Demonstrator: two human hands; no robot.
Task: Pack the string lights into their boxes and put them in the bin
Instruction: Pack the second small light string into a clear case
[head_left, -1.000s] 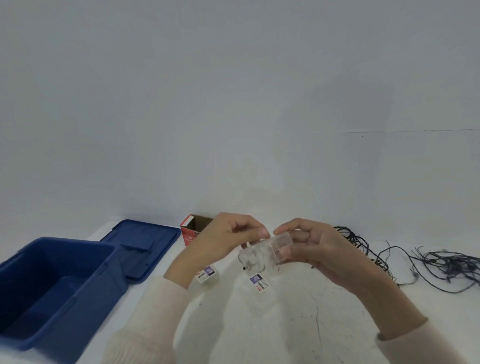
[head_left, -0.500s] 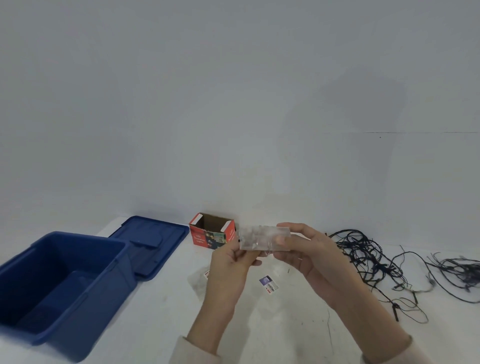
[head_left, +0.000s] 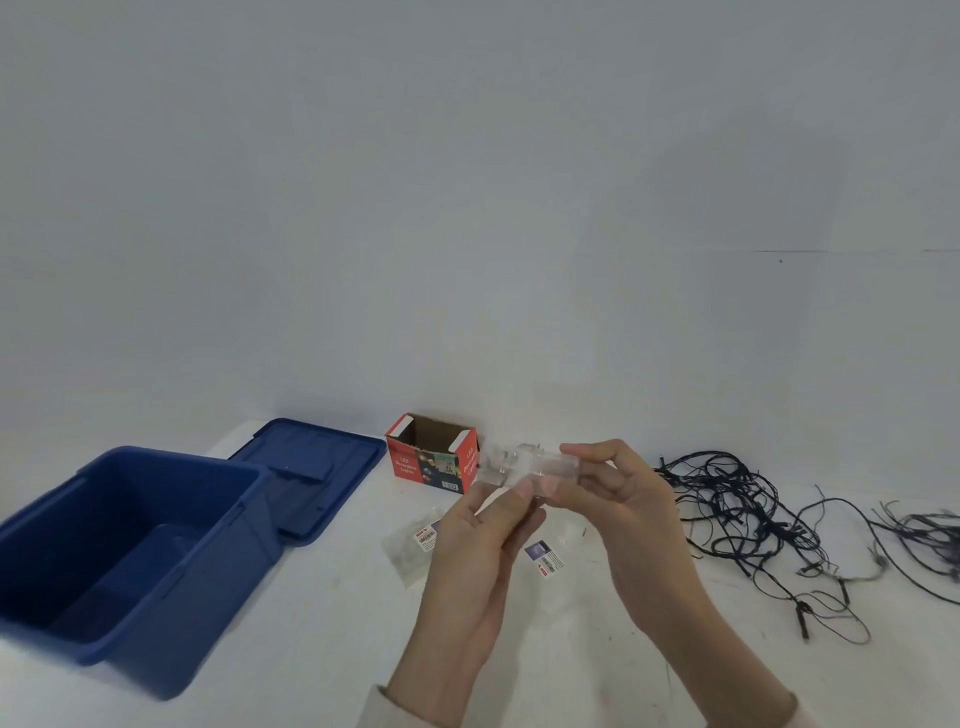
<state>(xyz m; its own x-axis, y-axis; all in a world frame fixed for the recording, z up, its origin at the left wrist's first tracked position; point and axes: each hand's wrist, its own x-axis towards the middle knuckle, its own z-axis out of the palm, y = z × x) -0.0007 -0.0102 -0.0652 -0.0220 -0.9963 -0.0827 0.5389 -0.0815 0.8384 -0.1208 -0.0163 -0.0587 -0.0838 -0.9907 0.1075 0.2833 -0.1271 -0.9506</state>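
Carefully now: my left grip (head_left: 483, 551) and right grip (head_left: 639, 525) both pinch the clear packet (head_left: 524, 465) above the counter (head_left: 322, 634). I'd keep it flat and slim for the open box (head_left: 434, 460) just beyond. The string lights (head_left: 737, 514) lie tangled to the right.

head-worn wide-angle view, facing forward and down, close over white table (head_left: 311, 649), wall behind
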